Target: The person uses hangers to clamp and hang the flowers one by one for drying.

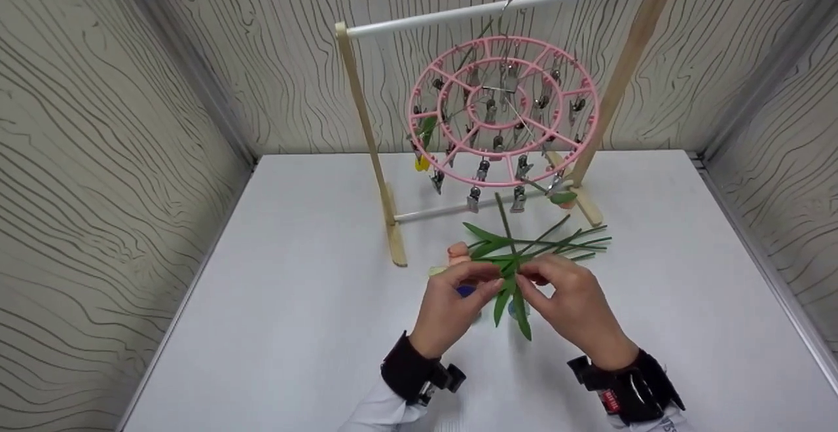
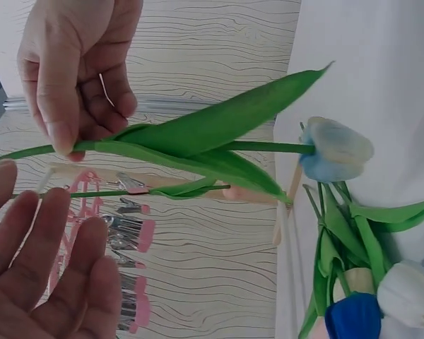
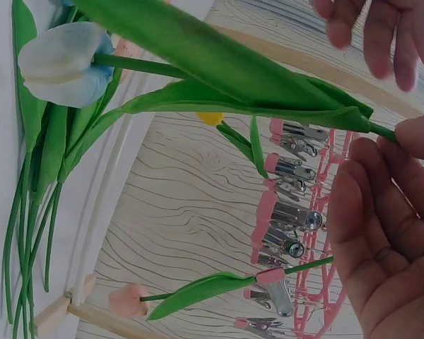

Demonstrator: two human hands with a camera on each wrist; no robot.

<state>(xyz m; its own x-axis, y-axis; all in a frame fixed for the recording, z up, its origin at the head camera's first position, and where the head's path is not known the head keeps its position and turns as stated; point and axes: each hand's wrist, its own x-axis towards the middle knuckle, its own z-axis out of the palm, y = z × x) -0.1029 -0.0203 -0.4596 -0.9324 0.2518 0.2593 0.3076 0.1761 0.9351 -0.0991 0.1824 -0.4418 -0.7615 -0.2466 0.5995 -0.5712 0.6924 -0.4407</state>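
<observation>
Between my hands hangs an artificial tulip with a pale blue-white bloom (image 2: 336, 150) and long green leaves, bloom lower than the stem. My right hand (image 1: 576, 301) pinches its stem between thumb and fingers just above the leaves, plainest in the right wrist view. Close by on the other side is my left hand (image 1: 452, 301), its fingers (image 2: 42, 233) spread and loosely bent near the upper stem. The left thumb lies close to that stem; whether it touches cannot be told. More tulips lie on the table, including a dark blue bloom (image 2: 355, 316) and a white bloom (image 2: 410, 293).
Behind the hands a pink round clip hanger (image 1: 504, 183) hangs from the white bar (image 1: 445, 18) of a wooden stand (image 1: 366, 124). Its metal clips hold a yellow tulip (image 1: 422, 163) at left and a pink tulip (image 3: 129, 300) at right. Loose green stems (image 1: 576, 243) lie beneath.
</observation>
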